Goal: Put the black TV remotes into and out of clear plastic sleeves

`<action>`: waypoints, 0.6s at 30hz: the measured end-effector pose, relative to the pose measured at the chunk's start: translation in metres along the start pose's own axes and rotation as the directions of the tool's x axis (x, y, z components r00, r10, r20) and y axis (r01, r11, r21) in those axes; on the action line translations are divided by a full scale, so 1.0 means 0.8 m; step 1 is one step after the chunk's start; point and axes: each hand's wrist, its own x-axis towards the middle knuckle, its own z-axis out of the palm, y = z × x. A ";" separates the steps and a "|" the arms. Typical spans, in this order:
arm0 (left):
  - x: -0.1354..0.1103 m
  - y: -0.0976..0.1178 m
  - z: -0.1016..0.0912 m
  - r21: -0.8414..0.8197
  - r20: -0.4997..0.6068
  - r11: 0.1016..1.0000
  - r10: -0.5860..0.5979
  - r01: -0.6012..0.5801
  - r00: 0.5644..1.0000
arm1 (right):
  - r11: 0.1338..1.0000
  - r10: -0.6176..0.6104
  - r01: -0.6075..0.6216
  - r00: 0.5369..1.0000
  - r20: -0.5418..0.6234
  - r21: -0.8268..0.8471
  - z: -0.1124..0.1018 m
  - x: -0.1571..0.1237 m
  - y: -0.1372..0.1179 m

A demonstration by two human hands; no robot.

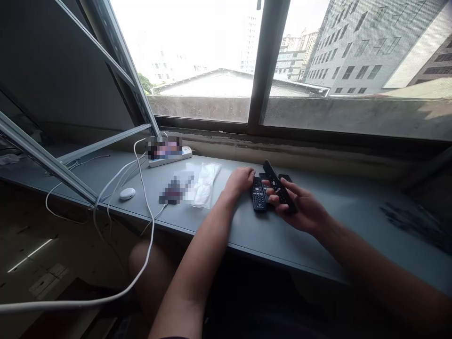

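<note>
Right hand [300, 207] — fingers closed around a tilted black remote [278, 186]; left hand [241, 180] rests loosely open just beside a second remote [258, 195] on the bench [353, 207].

From where I stand, the person's left grip [242, 181] and right grip [303, 209] are bare hands. The left forearm [208, 245] and right forearm [370, 263] are uncovered along all that shows. A bare knee [148, 268] shows below the tabletop. Dark cloth [254, 301] covers the lap, too shadowed to tell the garment. A thin purplish hem [169, 337] edges the left upper arm.
</note>
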 end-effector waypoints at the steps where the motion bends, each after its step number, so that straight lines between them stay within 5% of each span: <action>1: 0.000 0.000 0.000 0.002 0.001 1.000 -0.002 0.002 1.000 | 1.000 -0.002 0.002 1.000 -0.006 0.000 -0.002 0.000 -0.001; 18: -0.001 -0.001 0.000 -0.016 -0.016 0.999 0.033 -0.033 0.999 | 0.998 0.012 -0.009 0.999 0.051 -0.060 0.013 -0.002 0.005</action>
